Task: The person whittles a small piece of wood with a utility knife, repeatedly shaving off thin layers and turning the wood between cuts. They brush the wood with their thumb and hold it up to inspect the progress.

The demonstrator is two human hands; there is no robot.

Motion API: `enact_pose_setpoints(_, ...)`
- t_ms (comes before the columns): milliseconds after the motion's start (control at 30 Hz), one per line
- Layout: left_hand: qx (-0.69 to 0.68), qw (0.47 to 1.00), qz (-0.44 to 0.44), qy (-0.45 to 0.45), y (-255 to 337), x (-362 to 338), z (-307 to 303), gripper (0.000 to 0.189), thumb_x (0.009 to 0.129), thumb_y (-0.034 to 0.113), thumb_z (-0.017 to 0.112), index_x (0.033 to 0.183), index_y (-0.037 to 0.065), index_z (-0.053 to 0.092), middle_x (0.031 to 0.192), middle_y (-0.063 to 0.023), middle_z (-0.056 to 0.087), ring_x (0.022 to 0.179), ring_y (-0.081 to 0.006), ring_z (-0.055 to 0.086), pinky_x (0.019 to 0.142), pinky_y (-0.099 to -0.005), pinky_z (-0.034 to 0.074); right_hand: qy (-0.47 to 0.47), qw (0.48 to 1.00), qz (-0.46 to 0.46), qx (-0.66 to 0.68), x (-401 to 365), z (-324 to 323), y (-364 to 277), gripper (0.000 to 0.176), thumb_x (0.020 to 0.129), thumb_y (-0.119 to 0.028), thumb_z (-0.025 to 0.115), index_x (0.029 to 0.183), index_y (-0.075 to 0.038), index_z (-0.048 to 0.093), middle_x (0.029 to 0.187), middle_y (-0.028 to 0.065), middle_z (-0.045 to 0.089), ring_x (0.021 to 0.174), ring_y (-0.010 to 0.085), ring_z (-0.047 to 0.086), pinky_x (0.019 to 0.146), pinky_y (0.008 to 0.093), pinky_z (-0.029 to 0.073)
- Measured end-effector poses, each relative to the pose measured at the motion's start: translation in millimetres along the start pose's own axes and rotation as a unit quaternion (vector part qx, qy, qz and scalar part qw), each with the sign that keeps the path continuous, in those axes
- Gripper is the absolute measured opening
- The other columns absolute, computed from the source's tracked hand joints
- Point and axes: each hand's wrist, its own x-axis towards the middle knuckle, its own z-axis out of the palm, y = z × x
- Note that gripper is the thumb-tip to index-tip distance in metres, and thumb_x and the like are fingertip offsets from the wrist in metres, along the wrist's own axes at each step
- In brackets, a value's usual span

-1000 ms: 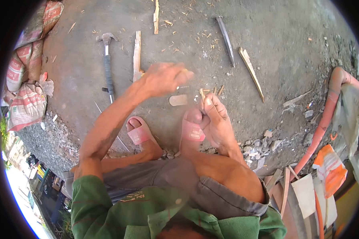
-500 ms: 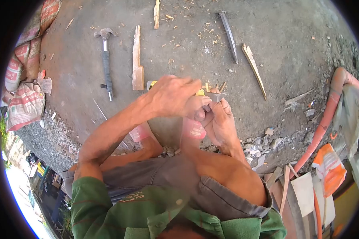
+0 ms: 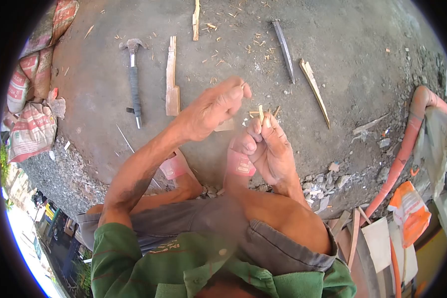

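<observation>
My left hand is raised to the left of my right hand, apart from it. Its fingers are curled together, and what they hold is too small and hidden to name. Just below it is a pale, blurred shape. Between the thumb and fingers of my right hand, a short, thin piece of wood points upward. A few thin wood slivers lie on the ground just beyond those fingertips.
A hammer and a notched wood strip lie on the left. A metal bar and a split wood piece lie on the right. Sacks edge the left side; a pink pipe curves along the right.
My left hand has moved up and left, away from my right hand. The yellow object and grey blade seen at the hands earlier no longer show clearly. The wood piece in my right hand is now exposed.
</observation>
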Motion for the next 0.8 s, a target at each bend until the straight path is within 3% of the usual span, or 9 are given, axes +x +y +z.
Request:
enact_pose_setpoints(33,0.009,1.0,-0.003,0.012,1,-1,-1,0.053,0.097,0.051,0.038,0.093,0.0,0.053,0.067,-0.003,0.043,0.055,-0.0144,0.042,0.056,-0.0274,0.035,0.002,1.0,0.002,0.009,1,0,0,0.018,0.099,-0.024,0.048,0.094,-0.007,0.046,0.081,0.0006,0.04,0.071,0.0137,0.045,0.064,0.0292,0.039)
enact_pose_setpoints(133,0.261,0.945,0.193,0.047,-10,-5,3,0.04,0.096,0.039,0.047,0.087,0.0,0.051,0.065,-0.0105,0.043,0.053,-0.0256,0.047,0.054,-0.0332,0.039,0.017,1.0,0.003,0.02,0,3,0,0.017,0.1,-0.023,0.046,0.094,-0.006,0.048,0.08,0.0013,0.043,0.07,0.0134,0.046,0.062,0.0274,0.039)
enact_pose_setpoints(233,0.305,0.932,0.195,-0.015,-5,-8,-2,0.028,0.087,0.028,0.061,0.077,0.002,0.052,0.069,-0.0177,0.054,0.064,-0.0361,0.057,0.053,-0.0439,0.044,0.036,0.999,0.008,-0.002,0,5,1,0.015,0.099,-0.018,0.045,0.094,-0.004,0.05,0.079,0.0023,0.046,0.069,0.0125,0.047,0.056,0.0233,0.039)
enact_pose_setpoints(333,0.339,0.915,0.214,-0.052,-9,-6,-6,0.032,0.086,0.029,0.061,0.072,0.002,0.052,0.062,-0.015,0.052,0.054,-0.0351,0.055,0.046,-0.0424,0.042,0.039,0.999,0.018,-0.007,-3,0,4,0.012,0.097,-0.015,0.046,0.099,-0.004,0.05,0.079,0.0027,0.047,0.068,0.0137,0.048,0.059,0.027,0.041)
enact_pose_setpoints(400,0.344,0.913,0.207,-0.069,-10,-5,-6,0.033,0.086,0.03,0.062,0.071,0.003,0.051,0.06,-0.015,0.052,0.052,-0.0352,0.054,0.045,-0.0427,0.041,0.038,0.999,0.024,-0.014,-4,2,4,0.014,0.098,-0.018,0.049,0.105,-0.006,0.049,0.078,0.0019,0.046,0.066,0.0151,0.049,0.066,0.0334,0.043)
enact_pose_setpoints(500,0.347,0.913,0.203,-0.072,-12,-4,-3,0.032,0.085,0.031,0.062,0.071,0.003,0.052,0.06,-0.015,0.053,0.05,-0.0346,0.054,0.044,-0.0429,0.041,0.118,0.992,0.027,0.039,-4,8,5,0.008,0.094,-0.006,0.044,0.098,-0.003,0.05,0.08,0.0035,0.047,0.066,0.0135,0.046,0.056,0.0257,0.041)
enact_pose_setpoints(633,0.338,0.916,0.202,-0.071,-10,-3,-1,0.027,0.088,0.026,0.056,0.077,0.002,0.052,0.061,-0.0159,0.046,0.054,-0.0356,0.05,0.049,-0.0425,0.04,0.031,0.999,0.027,0.014,-4,-6,4,0.01,0.096,-0.015,0.049,0.095,-0.006,0.049,0.077,0.0013,0.044,0.065,0.013,0.045,0.058,0.0257,0.039)
enact_pose_setpoints(733,0.36,0.92,0.149,0.034,-45,12,-16,0.042,0.093,0.042,0.05,0.087,0.002,0.06,0.07,-0.0209,0.058,0.066,-0.0395,0.059,0.058,-0.043,0.047,0.001,0.999,0.038,0.035,-11,-6,6,0.017,0.096,-0.024,0.054,0.095,-0.008,0.049,0.075,-0.0011,0.042,0.064,0.0129,0.044,0.06,0.0264,0.038)
enact_pose_setpoints(800,0.336,0.938,0.027,0.088,-44,14,-59,0.049,0.095,0.048,0.044,0.094,0.001,0.061,0.074,-0.0187,0.06,0.07,-0.0357,0.06,0.063,-0.0407,0.047,-0.053,0.997,0.021,0.043,-7,-8,1,0.019,0.097,-0.026,0.054,0.091,-0.008,0.048,0.076,-0.0012,0.041,0.065,0.0124,0.044,0.06,0.0257,0.037)
